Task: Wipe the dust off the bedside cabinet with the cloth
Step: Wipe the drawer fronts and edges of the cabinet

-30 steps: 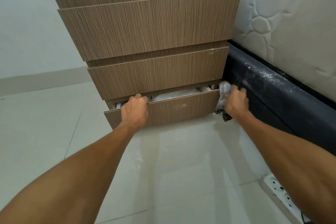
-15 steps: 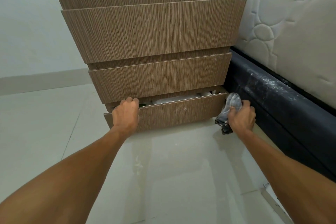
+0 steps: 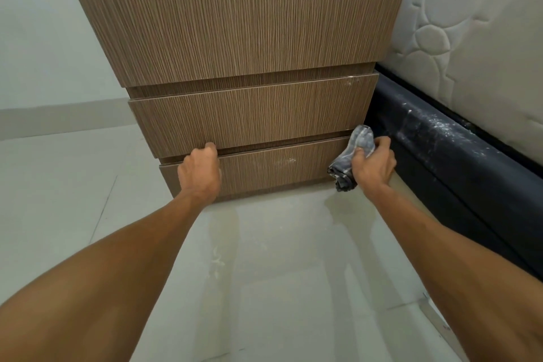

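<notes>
The brown wood-grain bedside cabinet point(image 3: 241, 38) fills the upper middle, with stacked drawer fronts and a round lock at its top right. Its bottom drawer point(image 3: 279, 167) sits closed, with pale dust smudges on the front. My left hand point(image 3: 199, 175) presses flat against the left part of that drawer front, fingertips at its top edge. My right hand point(image 3: 371, 166) is at the drawer's right end and grips a crumpled grey checked cloth point(image 3: 351, 156), which touches the cabinet's lower right corner.
A dark bed frame point(image 3: 458, 156), speckled with white dust, runs along the right, close to the cabinet, with a quilted white mattress point(image 3: 476, 38) on it. Pale floor tiles point(image 3: 279, 273) spread below. A light wall with a skirting strip point(image 3: 58, 117) stands at the left.
The bottom drawer was pulled out with white contents showing; it has been pushed in and is now closed. My left hand went from gripping its top edge to pressing its front.
</notes>
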